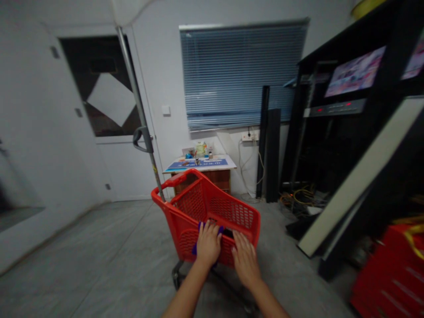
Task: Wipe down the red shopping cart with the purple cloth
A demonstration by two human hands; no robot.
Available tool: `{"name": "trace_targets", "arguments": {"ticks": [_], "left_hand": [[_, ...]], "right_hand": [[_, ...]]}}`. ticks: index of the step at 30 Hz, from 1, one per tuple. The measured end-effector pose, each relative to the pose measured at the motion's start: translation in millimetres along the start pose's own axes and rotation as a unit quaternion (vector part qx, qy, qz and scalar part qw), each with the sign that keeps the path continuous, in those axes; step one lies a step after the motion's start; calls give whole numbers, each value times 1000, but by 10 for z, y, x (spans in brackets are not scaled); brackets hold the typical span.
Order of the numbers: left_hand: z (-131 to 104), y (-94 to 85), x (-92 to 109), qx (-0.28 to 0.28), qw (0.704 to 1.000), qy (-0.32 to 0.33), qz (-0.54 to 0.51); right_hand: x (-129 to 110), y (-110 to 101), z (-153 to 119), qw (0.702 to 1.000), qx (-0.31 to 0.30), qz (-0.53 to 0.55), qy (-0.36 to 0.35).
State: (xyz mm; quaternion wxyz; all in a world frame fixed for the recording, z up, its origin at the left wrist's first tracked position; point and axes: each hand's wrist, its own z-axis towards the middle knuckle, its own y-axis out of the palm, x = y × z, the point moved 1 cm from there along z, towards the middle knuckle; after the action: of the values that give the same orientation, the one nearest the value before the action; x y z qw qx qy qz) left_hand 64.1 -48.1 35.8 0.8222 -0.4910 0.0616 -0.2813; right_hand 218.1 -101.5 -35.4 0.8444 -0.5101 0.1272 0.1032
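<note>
A red plastic shopping cart (185, 212) with latticed sides stands in front of me on the grey floor. My left hand (208, 245) presses a purple cloth (220, 229) against the near rim, its fingers bent over the edge. The cloth shows on both sides of that hand, and the rest lies hidden beneath it. Just to the right, my right hand (245, 258) rests on the same rim with its fingers stretched out. A dark thing (228, 232) shows at the rim between the hands; I cannot make out what it is.
A metal pole (139, 106) with a grey handle rises at the cart's left end. Behind stands a small table (228, 164) with small items. Dark panels, loose cables (301, 194) and a leaning pale board (361, 181) are at right, near a red drawer cabinet (387, 269).
</note>
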Motion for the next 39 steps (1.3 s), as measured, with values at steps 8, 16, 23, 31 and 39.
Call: {"name": "trace_targets", "arguments": {"ticks": [8,16,23,31,39], "left_hand": [[-42,43,93,-34,999,38,-15],[34,-14,-76,-59,998,18,-13],[-47,70,140,-35,999,0,-11],[-136,149,217,-42,997,62,-29],[-126,101,4,1,999,31,-5]], "right_hand": [[23,-10,-5,1000,-7,6,-6],[225,-114,-71,999,-21,16,-23],[223,58,-101,998,49,1,-28],[230,131,-172,997,69,3,-36],[139,160,-179,993,104,-1,-46]]}}
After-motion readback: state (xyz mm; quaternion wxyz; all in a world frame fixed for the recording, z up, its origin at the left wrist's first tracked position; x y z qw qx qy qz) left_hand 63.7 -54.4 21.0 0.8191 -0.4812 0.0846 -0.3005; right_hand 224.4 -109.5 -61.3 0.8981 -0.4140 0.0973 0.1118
